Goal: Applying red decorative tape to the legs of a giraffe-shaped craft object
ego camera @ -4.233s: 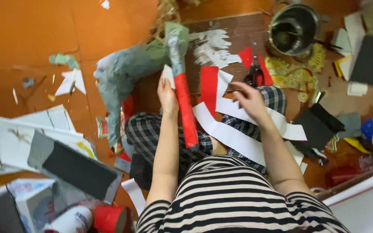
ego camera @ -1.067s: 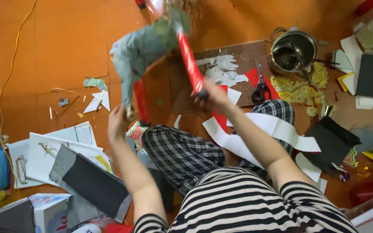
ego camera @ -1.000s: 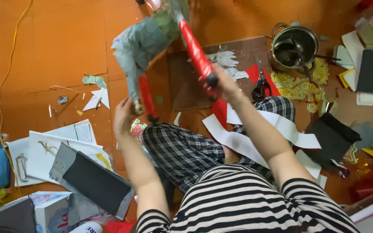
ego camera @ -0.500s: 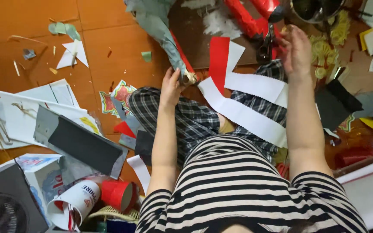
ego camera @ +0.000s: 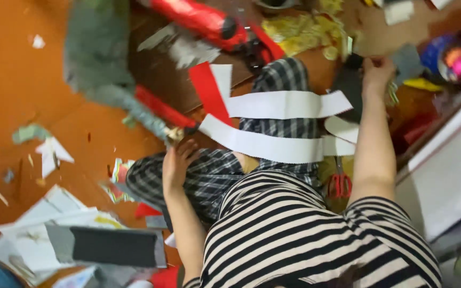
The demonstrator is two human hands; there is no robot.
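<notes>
Head view: left hand [ego camera: 176, 162] grips one grey-red paper craft [ego camera: 114, 80], right hand [ego camera: 375, 73] closed on black paper [ego camera: 348, 88], two white strips [ego camera: 273, 125] on lap.

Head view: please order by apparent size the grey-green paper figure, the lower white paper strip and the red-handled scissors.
1. Grey-green paper figure, largest, though blurred.
2. Lower white paper strip.
3. Red-handled scissors, clearly smallest.

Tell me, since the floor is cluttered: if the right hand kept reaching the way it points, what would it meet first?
Probably the black sheet that the right hand already touches; depth is unclear.
</notes>
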